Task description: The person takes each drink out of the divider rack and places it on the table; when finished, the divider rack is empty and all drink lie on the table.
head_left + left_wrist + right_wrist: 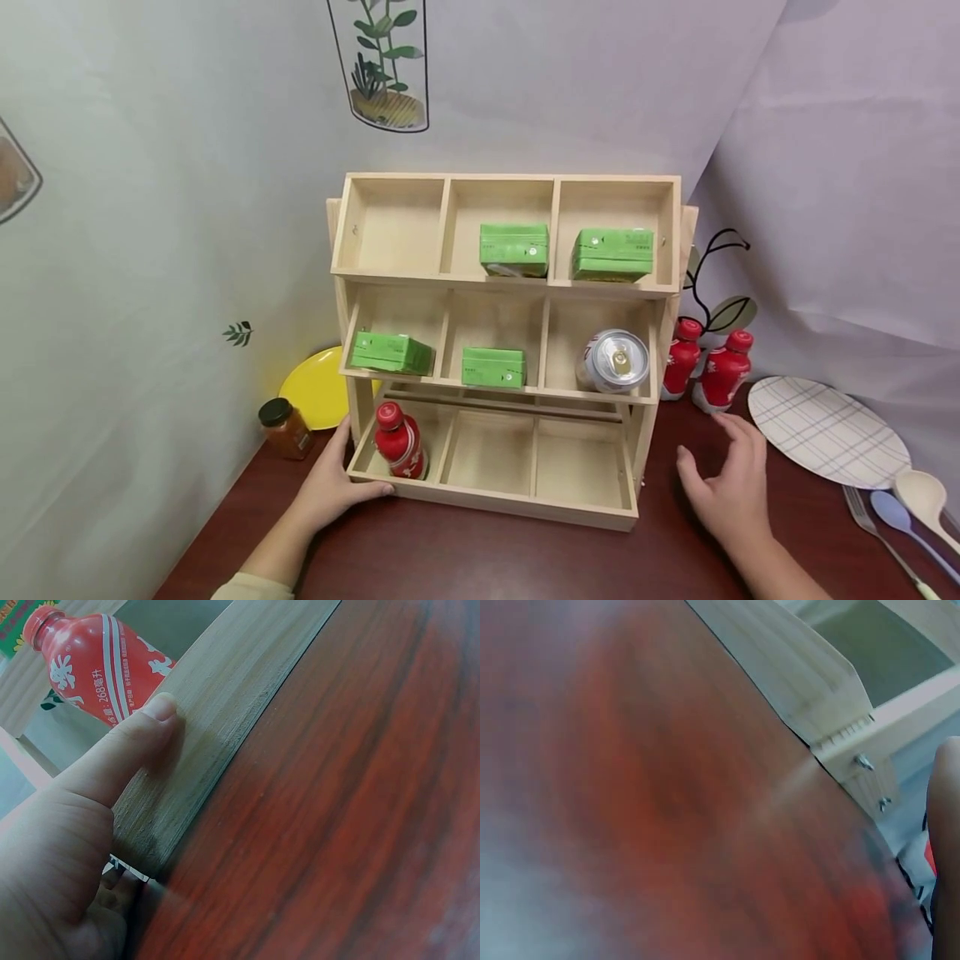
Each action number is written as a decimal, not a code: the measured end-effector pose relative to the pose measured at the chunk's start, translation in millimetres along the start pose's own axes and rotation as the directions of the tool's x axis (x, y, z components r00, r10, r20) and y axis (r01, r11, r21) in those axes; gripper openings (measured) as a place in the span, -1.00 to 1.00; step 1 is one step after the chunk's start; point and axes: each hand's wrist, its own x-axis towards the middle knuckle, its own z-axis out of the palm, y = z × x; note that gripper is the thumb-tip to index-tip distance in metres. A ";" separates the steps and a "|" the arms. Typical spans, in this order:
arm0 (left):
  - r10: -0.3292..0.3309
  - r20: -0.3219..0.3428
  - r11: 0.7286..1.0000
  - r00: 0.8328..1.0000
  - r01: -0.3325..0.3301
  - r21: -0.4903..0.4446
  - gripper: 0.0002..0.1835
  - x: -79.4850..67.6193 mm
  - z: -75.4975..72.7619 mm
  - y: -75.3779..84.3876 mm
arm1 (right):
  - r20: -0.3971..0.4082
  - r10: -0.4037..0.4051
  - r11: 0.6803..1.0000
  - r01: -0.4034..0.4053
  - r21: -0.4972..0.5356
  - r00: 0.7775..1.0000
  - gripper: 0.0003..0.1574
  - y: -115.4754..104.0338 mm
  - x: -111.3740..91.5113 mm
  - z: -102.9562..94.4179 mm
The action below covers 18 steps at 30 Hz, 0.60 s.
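Observation:
A three-tier wooden display rack (487,498) stands on the table. My left hand (333,483) grips its lower left corner, thumb (142,739) against the front board and fingers round the side. Just behind that thumb a red bottle (401,442) is upright in the bottom left compartment. To the right of the rack, my right hand (731,483) holds nothing, thumb and fingers spread apart. Its fingertips come close below the nearer of two red bottles (723,372) in the head view. The right wrist view shows the rack's lower right corner (832,712) apart from this hand.
Green cartons (513,248) sit in the upper and middle tiers, with a silver can (617,362) at middle right. Left stand a yellow plate (318,387) and a dark-lidded jar (287,427). Right lie a checked plate (828,433), a fork (873,529) and spoons (921,496).

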 end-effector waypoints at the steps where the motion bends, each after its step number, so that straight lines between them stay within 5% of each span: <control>1: -0.005 0.001 1.000 1.000 0.005 -0.005 0.33 -0.4 -0.7 4.8 | 0.011 0.001 1.000 -0.001 0.013 1.000 -0.13 -3.7 -2.8 -1.7; 7: -0.002 0.011 1.000 1.000 0.002 0.002 0.30 -4.2 -5.7 36.5 | 0.071 0.032 0.996 -0.038 0.085 0.997 -0.15 -27.3 -19.2 -10.7; 12: -0.015 0.020 1.000 1.000 0.015 0.020 0.29 -5.3 -6.6 42.2 | 0.107 0.006 0.991 -0.021 0.135 0.994 -0.20 -42.6 -28.7 -14.7; 18: -0.009 0.015 1.000 1.000 0.008 0.025 0.30 -4.6 -5.9 36.6 | 0.082 -0.228 0.952 0.204 0.230 0.970 -0.37 -60.5 -22.9 -13.7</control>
